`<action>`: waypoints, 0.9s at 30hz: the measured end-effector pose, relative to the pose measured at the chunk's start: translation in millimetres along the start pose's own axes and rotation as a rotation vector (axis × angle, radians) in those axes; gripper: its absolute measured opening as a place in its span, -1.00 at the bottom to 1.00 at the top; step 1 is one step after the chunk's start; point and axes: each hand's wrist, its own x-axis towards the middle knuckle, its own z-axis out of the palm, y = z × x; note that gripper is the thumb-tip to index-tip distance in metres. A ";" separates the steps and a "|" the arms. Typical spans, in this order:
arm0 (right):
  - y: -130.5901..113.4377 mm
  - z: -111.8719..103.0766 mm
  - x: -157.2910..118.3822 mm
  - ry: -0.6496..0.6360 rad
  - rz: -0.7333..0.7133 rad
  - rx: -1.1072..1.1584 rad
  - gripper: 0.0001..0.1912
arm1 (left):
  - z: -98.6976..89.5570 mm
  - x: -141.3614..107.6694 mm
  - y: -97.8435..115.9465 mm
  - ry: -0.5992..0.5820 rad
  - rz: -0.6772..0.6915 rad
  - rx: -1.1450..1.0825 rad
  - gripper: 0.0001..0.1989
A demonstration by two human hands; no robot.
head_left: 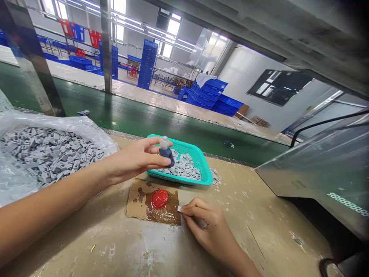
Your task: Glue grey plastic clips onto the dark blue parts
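Note:
My left hand point(144, 156) is raised over the near side of the teal basket point(206, 165), its thumb and fingers closed on a small dark blue toy figure point(165, 154) with a translucent whitish top. Small pale grey pieces point(187, 167) fill much of that basket. Lower right, my right hand point(206, 219) pinches a small whitish plastic piece point(179, 209) by the edge of a wet cardboard piece point(137, 209). On this cardboard sits a shiny red rounded object point(160, 199), wet-looking; its exact kind is unclear.
At left, a clear plastic bag point(95, 130) holds many grey plastic parts point(57, 152). Behind the bench runs a green conveyor belt point(184, 127) with a small dark part point(229, 144) on it. A metal housing point(317, 169) stands at right. Blue crates point(207, 92) are stacked beyond.

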 end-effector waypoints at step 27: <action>-13.8 -23.7 3.8 0.110 0.045 0.109 -0.86 | 10.8 -6.3 -10.0 -0.061 0.036 0.095 -0.72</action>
